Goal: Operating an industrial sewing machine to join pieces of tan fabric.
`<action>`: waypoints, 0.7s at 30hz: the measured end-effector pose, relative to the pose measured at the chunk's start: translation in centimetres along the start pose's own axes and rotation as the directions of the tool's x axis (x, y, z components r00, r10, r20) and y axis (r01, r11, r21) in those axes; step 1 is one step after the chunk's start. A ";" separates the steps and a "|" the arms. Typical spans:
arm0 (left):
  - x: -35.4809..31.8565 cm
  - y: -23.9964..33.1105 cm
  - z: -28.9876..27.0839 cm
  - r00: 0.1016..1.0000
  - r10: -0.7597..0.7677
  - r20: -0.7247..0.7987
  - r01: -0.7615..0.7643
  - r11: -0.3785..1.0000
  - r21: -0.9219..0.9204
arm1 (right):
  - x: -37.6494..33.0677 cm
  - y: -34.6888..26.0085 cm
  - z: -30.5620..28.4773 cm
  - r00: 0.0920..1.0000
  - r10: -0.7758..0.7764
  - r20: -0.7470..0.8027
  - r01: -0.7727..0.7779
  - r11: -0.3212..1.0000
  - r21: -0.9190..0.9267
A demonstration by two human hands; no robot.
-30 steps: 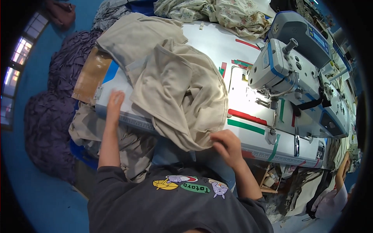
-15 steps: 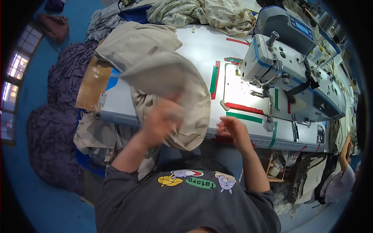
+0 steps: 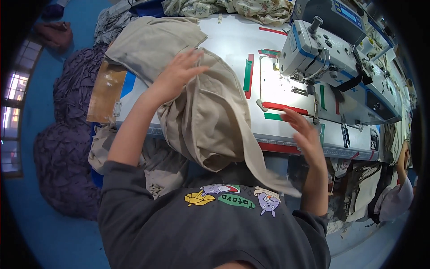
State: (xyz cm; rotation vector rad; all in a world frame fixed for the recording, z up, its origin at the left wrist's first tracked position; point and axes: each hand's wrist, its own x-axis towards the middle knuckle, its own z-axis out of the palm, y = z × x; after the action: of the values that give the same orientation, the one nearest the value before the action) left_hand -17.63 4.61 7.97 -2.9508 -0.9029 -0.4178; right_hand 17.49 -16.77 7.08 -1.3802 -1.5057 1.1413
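Clock directions are taken from the middle of the cloth [image 3: 215, 121], with 12 o'clock at the far side of the bench [image 3: 228, 45]. The beige cloth lies in loose folds on the bench and hangs over its front edge at 6 o'clock; a narrow strip of it trails off the edge between 4 and 5 o'clock (the end of this strip is blurred). The hands are apart. The left hand [image 3: 177, 76] is over the cloth at 11 o'clock, fingers spread and thumb standing away from them; whether it touches the fabric cannot be told. The right hand [image 3: 304, 130] is at 3 o'clock, at the front part of the bench, fingers spread, clear of the cloth. A flat beige panel [image 3: 148, 45] lies at 11 o'clock, beyond the left hand; whether it joins the cloth cannot be told. The sewing machine [image 3: 304, 49] stands at 2 o'clock, its lamp lighting the surface below. Floral fabric [image 3: 251, 10] is bunched at 1 o'clock. A purple heap [image 3: 67, 170] sits at 8 o'clock, beside the bench.
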 end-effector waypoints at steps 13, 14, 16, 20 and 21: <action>-16.7 2.8 -16.6 0.980 -0.183 -0.082 0.157 0.954 -0.256 | 0.4 2.0 10.4 0.959 -0.103 0.264 0.226 0.841 -0.492; -20.3 2.7 -18.8 0.960 -0.251 -0.122 0.180 0.891 -0.418 | 0.4 1.6 10.7 0.914 -0.175 0.367 0.306 0.890 -0.338; -28.2 0.5 -21.3 0.876 -0.361 -0.319 0.016 0.684 -0.730 | 1.1 -1.0 10.5 0.811 -0.275 0.517 0.310 0.951 0.020; -20.8 2.5 -17.8 0.685 -0.676 -0.273 0.375 0.648 -0.662 | 1.7 -1.7 10.8 0.901 -0.310 0.303 0.273 0.949 0.158; -19.0 2.2 -16.1 0.732 -0.637 -0.242 0.319 0.634 -0.704 | 1.9 -0.9 11.9 0.901 -0.317 0.294 0.302 0.948 0.099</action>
State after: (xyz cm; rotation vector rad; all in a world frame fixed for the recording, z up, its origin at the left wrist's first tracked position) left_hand -35.50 -9.23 18.59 -2.7376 -1.7750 -1.6991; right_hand 5.68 -16.22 4.43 -0.9110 -1.8256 1.2168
